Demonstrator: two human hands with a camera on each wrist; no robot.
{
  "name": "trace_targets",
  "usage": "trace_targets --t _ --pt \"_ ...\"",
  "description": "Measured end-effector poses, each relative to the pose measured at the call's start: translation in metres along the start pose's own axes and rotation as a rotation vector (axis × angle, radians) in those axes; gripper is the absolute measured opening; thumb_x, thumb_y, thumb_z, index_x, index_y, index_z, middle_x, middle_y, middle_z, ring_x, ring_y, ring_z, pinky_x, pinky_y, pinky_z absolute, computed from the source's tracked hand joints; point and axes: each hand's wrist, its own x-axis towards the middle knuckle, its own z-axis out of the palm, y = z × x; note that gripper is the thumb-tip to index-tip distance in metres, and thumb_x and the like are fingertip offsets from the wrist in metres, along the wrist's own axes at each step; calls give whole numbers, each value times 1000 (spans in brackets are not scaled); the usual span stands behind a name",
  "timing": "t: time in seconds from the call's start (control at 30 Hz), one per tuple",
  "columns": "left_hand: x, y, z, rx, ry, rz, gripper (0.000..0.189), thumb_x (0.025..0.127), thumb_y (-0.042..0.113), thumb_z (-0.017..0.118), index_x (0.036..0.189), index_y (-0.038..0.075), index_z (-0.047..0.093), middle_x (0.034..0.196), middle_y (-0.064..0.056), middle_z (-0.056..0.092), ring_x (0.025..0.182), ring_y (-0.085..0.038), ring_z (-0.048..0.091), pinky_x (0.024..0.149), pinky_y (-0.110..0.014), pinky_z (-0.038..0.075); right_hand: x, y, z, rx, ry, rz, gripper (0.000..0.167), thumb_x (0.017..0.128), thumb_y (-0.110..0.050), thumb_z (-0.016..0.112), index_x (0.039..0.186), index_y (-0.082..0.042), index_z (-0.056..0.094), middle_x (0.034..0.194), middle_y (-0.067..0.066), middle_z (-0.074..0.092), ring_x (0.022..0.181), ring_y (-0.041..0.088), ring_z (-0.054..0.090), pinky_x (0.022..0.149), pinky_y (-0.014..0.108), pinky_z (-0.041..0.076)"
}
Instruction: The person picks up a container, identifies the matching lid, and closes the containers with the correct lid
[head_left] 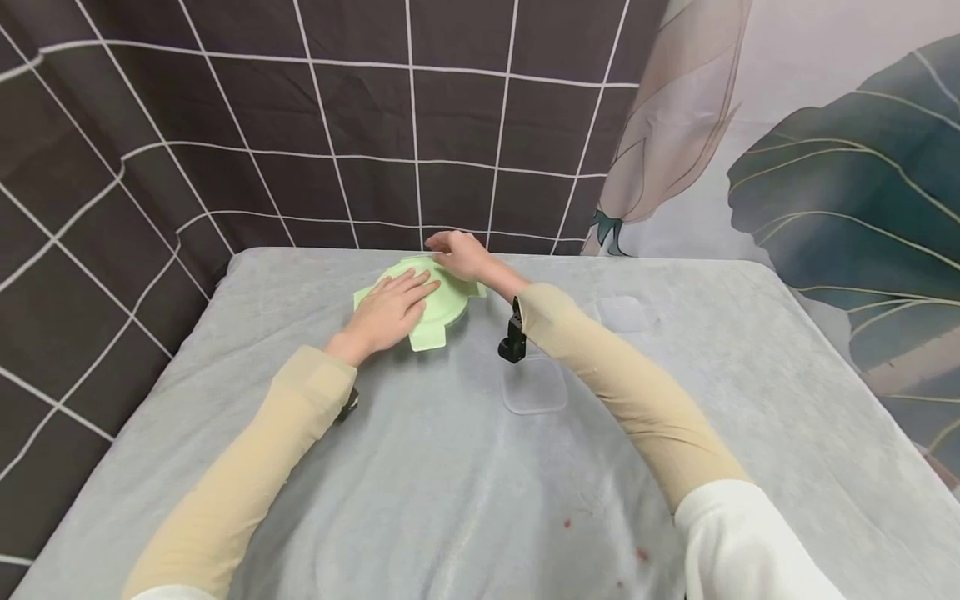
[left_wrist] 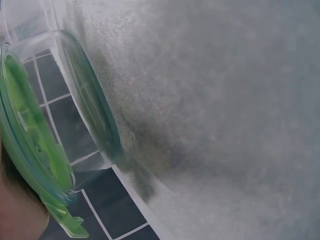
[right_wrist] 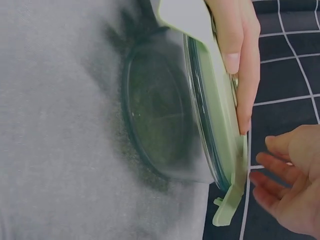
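A round glass food container (right_wrist: 157, 105) with a light green lid (head_left: 450, 296) sits near the table's far edge. Flat on top of the lid lies my left hand (head_left: 388, 308), fingers straight and spread. My right hand (head_left: 461, 254) is at the lid's far right edge; in the right wrist view its loosely bent fingers (right_wrist: 272, 167) are above the lid, apart from it, holding nothing. Locking flaps stick out around the lid: the front flap (head_left: 428, 337) and the right flap (head_left: 477, 289) stand outward, not folded against the glass.
Two clear, squarish plastic pieces lie right of the container: a nearer piece (head_left: 534, 387) and a farther piece (head_left: 624, 314). A grey cloth (head_left: 420, 483) covers the table. Behind it hangs a dark gridded curtain (head_left: 375, 108). Small red specks (head_left: 641, 553) mark the cloth.
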Motion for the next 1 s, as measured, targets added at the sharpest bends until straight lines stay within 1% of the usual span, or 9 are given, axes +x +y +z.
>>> trace_targets --t 0.03,0.2,0.4,0.5,0.6,0.8,1.0 --pt "0 0 0 2 -1 -1 47 102 27 32 147 17 41 155 -6 34 148 -27 23 120 -54 17 2 1 1 1 -2 -13 35 100 -11 49 134 -4 54 136 11 58 126 22 55 109 31 42" --pt "3 1 3 7 -1 -5 47 102 26 32 147 17 41 155 -6 35 147 -27 23 120 -53 18 12 7 4 -19 -26 -76 35 101 -12 47 134 -4 54 136 11 58 126 21 54 110 30 39" --pt "3 -2 5 -10 7 -10 47 101 26 33 146 17 42 155 -7 36 147 -27 24 120 -52 18 22 9 7 -34 -93 -127 36 102 -14 43 135 -4 54 138 10 57 130 21 51 111 31 39" --pt "2 -4 7 -24 19 -9 47 101 27 33 145 16 43 154 -7 36 147 -27 24 120 -52 17 25 8 9 -42 -118 -138 36 102 -14 44 135 -5 55 137 9 57 131 20 50 111 31 38" --pt "2 -5 9 -42 31 -5 46 101 27 34 144 14 45 154 -8 37 147 -26 23 121 -50 17 27 10 10 -47 -125 -133 35 101 -15 46 134 -6 56 136 8 58 131 20 50 111 31 38" --pt "2 -8 12 -57 29 3 45 102 28 34 143 14 46 154 -7 37 148 -26 22 122 -48 15 30 14 12 -59 -157 -121 36 101 -19 49 134 -8 57 137 8 58 131 20 50 110 31 40" --pt "2 -9 11 -58 35 6 44 102 28 35 142 14 47 154 -7 37 148 -26 23 122 -48 15 32 12 12 -109 -185 -129 37 101 -22 48 134 -8 56 138 8 57 133 21 48 112 32 38"
